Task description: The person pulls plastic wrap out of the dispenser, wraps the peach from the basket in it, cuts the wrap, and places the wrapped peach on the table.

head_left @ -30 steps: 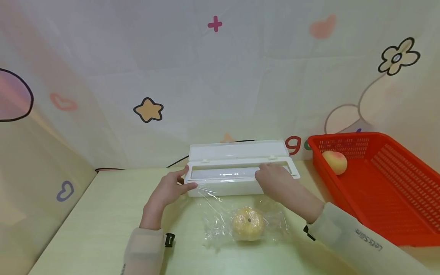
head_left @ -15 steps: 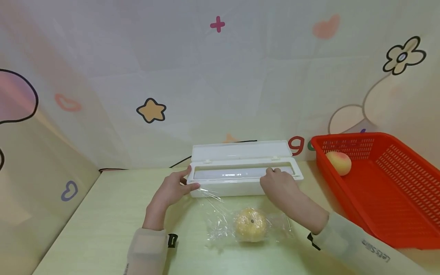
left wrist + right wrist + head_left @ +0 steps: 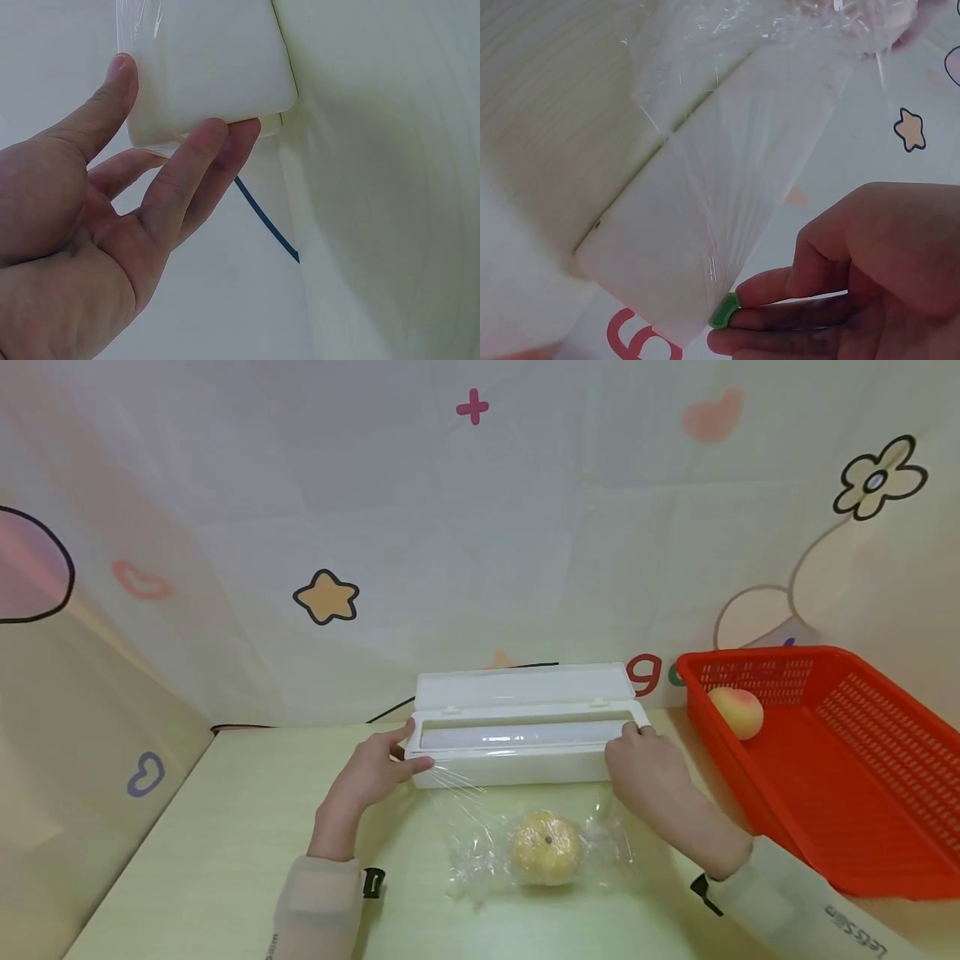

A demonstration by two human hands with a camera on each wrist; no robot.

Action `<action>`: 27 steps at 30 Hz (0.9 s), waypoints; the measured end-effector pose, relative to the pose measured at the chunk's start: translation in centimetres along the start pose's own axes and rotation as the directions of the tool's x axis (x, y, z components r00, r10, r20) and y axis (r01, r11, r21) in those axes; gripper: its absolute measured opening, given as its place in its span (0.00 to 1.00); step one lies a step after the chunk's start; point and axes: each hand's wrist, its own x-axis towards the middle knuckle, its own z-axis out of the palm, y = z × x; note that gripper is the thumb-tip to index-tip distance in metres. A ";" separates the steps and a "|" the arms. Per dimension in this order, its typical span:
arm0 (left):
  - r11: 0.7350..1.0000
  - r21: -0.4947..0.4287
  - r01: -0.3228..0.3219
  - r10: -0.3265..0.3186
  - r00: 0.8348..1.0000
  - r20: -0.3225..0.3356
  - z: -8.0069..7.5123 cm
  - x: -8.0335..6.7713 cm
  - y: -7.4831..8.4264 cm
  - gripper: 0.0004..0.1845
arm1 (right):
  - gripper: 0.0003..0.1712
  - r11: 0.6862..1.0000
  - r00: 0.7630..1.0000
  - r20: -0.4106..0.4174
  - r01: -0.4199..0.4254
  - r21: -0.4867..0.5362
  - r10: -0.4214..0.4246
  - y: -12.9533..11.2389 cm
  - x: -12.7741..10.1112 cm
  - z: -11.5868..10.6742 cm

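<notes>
A long white cling film box lies with its lid up, and the film roll shows inside. My left hand grips its left end, thumb at the front edge and fingers against the end face, as the left wrist view shows. At the right end, my right hand holds a small green slide cutter on the box's edge. Clear cling film runs from the box's front over a round yellow fruit on the table. In the right wrist view the film gathers in creases toward the cutter.
To the right stands a red plastic basket with a peach in its far left corner. A patterned cloth backdrop rises right behind the box. The pale table extends to the left and front.
My right hand has slid right along the box's front edge to its right end. My left hand keeps hold of the left end, and the fruit lies where it was.
</notes>
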 end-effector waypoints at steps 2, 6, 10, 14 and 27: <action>1.000 -0.007 0.003 -0.003 1.000 0.002 0.0 0.1 0.0 0.42 | 0.08 1.000 1.000 0.010 -0.018 0.019 0.017 0.3 -0.1 0.1; 1.000 -0.010 0.015 -0.014 1.000 0.015 0.2 0.2 0.1 0.43 | 0.12 0.998 0.998 0.024 -0.053 0.028 0.052 0.8 -0.3 0.3; 1.000 0.002 0.022 -0.022 1.000 0.014 0.2 0.3 0.2 0.43 | 0.12 0.993 0.994 0.041 -0.100 0.068 0.097 0.8 -0.4 0.2; 1.000 -0.001 0.015 -0.015 1.000 0.014 0.1 0.3 0.0 0.42 | 0.14 0.979 0.987 0.029 -0.160 0.123 0.157 0.4 -0.8 -0.3; 1.000 0.007 0.018 -0.019 0.999 0.042 -0.2 0.1 -0.1 0.43 | 0.27 0.919 0.968 -0.183 0.223 0.325 -0.170 -4.1 -3.7 -2.5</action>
